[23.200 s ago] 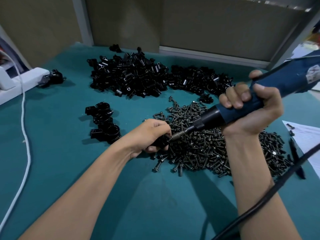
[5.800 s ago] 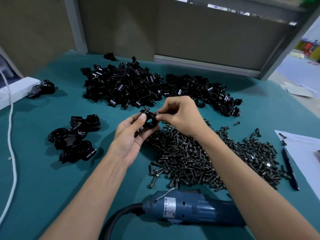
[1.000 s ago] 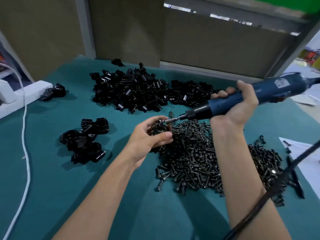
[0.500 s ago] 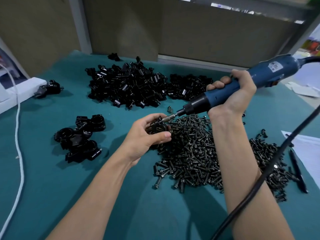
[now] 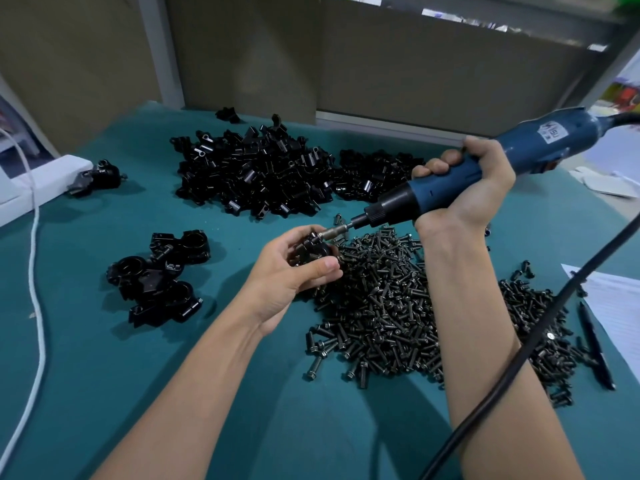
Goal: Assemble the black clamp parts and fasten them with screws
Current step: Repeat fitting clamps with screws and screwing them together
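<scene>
The left hand (image 5: 291,268) curled fingers and thumb round a small black plastic clamp (image 5: 316,252), holding it over the edge of a heap of dark metal screws (image 5: 381,306) on the teal table mat (image 5: 86,341). The right hand (image 5: 467,188) gripped a blue corded electric screwdriver (image 5: 516,150), its bit touching the clamp. The print on its white label (image 5: 553,130) was too blurred to read. Fingers hid much of the clamp.

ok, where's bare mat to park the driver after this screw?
Widest bare mat is the near edge, between the two forearms, nearer than the screw pile. Also free: left strip between the finished clamps and the white cable. Crowded: screw pile to paper and pen on the right, and the parts heap at the back.
</scene>
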Demonstrator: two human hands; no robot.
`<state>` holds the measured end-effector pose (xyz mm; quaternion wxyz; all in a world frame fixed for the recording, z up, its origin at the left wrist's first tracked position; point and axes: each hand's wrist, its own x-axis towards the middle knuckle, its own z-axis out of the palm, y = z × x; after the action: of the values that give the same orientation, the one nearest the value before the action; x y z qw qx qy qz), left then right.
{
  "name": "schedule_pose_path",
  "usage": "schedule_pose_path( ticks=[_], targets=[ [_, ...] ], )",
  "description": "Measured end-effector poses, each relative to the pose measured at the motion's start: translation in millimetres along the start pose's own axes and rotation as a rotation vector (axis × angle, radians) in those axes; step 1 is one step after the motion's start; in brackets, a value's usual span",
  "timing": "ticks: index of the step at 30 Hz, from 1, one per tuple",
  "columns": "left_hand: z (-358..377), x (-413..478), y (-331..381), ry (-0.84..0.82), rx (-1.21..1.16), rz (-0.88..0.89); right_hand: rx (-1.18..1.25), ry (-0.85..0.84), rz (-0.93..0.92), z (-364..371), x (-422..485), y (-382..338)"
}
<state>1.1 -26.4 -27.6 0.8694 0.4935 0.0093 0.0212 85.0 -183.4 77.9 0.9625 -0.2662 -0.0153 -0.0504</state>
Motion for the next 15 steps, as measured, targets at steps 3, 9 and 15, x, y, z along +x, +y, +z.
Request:
schedule_pose_path(
  ticks=[3, 9, 15],
  targets=[
    [-5.4, 2.4, 3.2, 0.031, -0.08, 0.0, -0.05, -0.008, -0.057, -0.3, 1.3, -4.7],
    [-8.6, 1.7, 5.0, -0.005, -0.049, 0.013, -0.065, -0.013, -0.043, 0.2, 0.7, -2.1],
    [-8.8, 2.0, 5.8, -0.021, -0.055, 0.033, -0.062, -0.049, -0.033, -1.1, 0.1, -5.5]
  ],
)
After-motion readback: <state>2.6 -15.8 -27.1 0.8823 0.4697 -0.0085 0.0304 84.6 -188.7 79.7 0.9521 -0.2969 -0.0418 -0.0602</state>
